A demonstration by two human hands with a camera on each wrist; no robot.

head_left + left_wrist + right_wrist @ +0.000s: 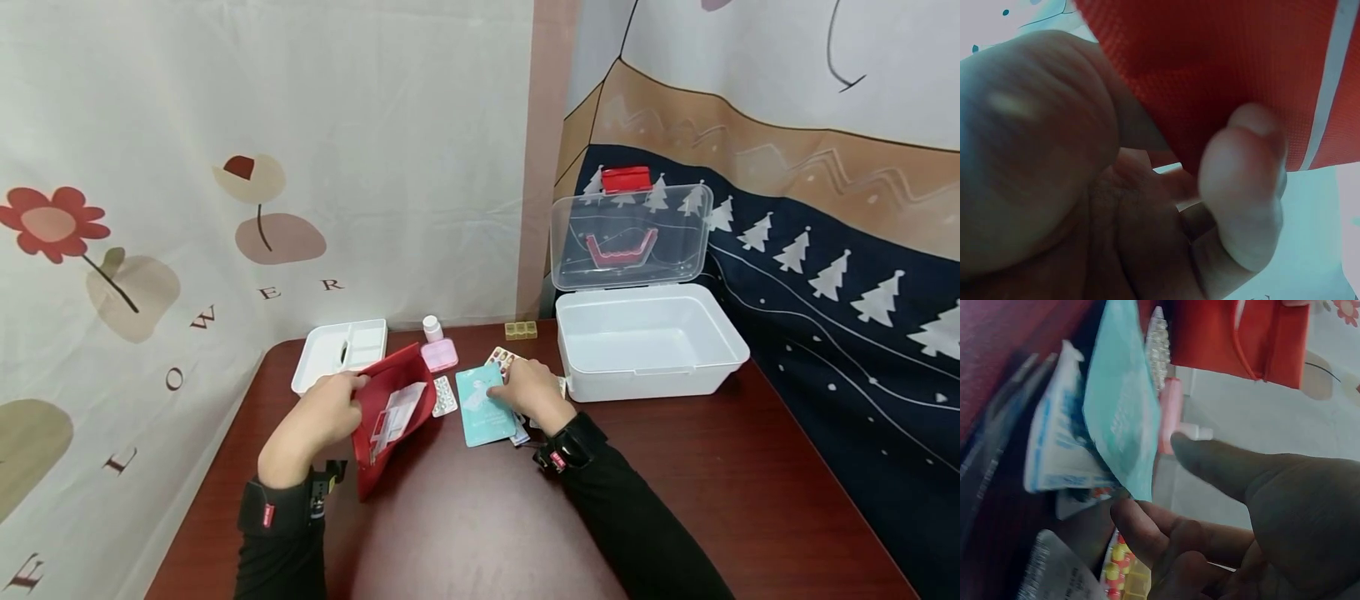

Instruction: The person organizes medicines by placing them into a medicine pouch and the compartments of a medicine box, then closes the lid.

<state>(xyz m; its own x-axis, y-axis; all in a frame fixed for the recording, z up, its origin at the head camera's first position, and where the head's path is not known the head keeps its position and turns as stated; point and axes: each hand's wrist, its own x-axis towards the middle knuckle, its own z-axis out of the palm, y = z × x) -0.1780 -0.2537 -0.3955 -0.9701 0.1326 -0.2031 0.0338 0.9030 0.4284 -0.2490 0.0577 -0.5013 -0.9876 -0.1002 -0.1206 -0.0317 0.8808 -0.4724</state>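
My left hand (322,417) pinches the edge of a red fabric pouch (366,454), its mouth facing right. A white packet (405,407) and a clear plastic piece lie inside it. In the left wrist view, thumb and fingers stand on either side of the red cloth (1210,56). My right hand (534,392) is at a teal packet (480,417). The right wrist view shows fingertips right at the end of that packet (1122,412), with the thumb apart from its face. Beneath lie white-and-blue packets (1063,437) and a capsule blister (501,358), partly covered by packet and hand.
An open white box (637,385) with a raised clear lid (630,208) stands at right. A white tray (333,350), white bottle (432,327), pink case (439,355) and yellow pill case (521,331) line the back. A tablet blister (444,397) lies beside the pouch.
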